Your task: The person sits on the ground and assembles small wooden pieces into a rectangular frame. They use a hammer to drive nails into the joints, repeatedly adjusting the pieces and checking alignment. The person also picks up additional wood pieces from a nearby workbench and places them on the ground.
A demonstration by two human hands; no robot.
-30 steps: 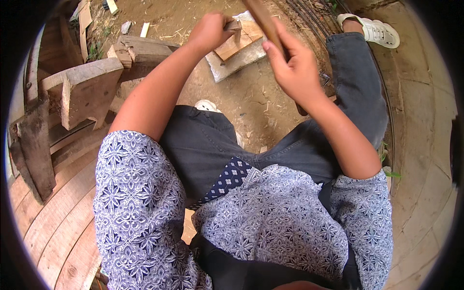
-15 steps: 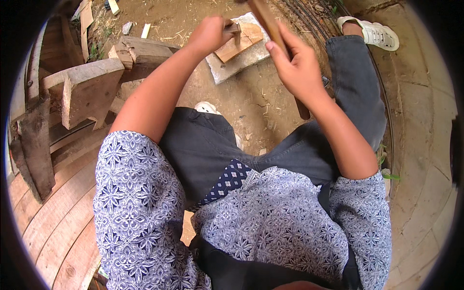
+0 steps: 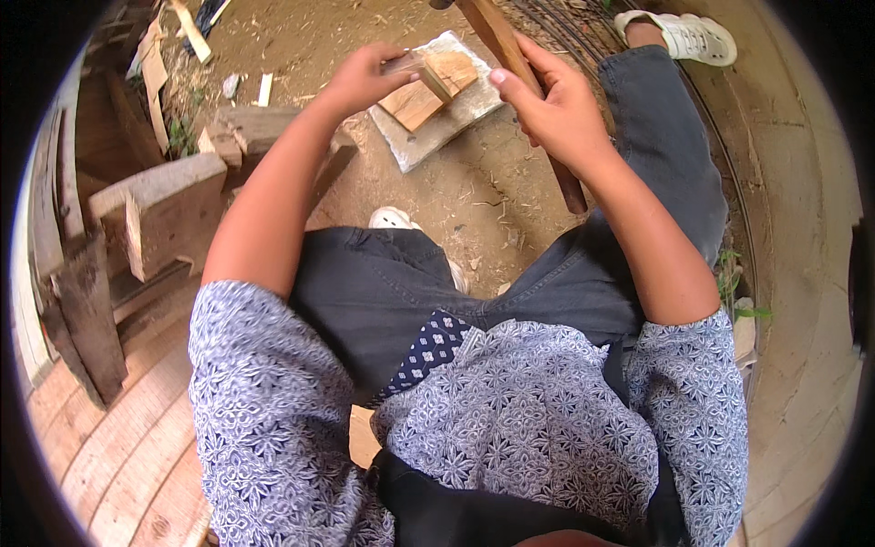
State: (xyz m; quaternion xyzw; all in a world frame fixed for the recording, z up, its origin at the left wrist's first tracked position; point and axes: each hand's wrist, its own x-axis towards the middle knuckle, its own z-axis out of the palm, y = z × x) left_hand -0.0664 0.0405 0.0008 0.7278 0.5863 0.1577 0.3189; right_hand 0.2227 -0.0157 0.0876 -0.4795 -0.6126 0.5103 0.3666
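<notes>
My left hand (image 3: 366,80) is closed on a small flat brown piece (image 3: 435,80), which stands on edge on a light wooden block (image 3: 412,108). Whether this piece is wood or metal I cannot tell. Under the block lies a pale, rough-edged stone slab (image 3: 456,117) on the dirt. My right hand (image 3: 567,114) grips a long wooden-handled tool (image 3: 499,38), raised to the right of the slab. Its handle runs down past my wrist, and its dark head is mostly cut off by the top edge.
Heavy rough timbers (image 3: 164,214) stand at the left, beside wooden planks (image 3: 137,447). Wood chips and offcuts (image 3: 265,89) are scattered over the dirt. Dark cables or rods (image 3: 720,164) run past my shoe (image 3: 697,38) at the right, along a concrete surface (image 3: 793,273).
The view has shifted a little. My left hand has moved slightly left and nearer, and the brown piece now shows its broad side. My right hand still holds the raised tool.
</notes>
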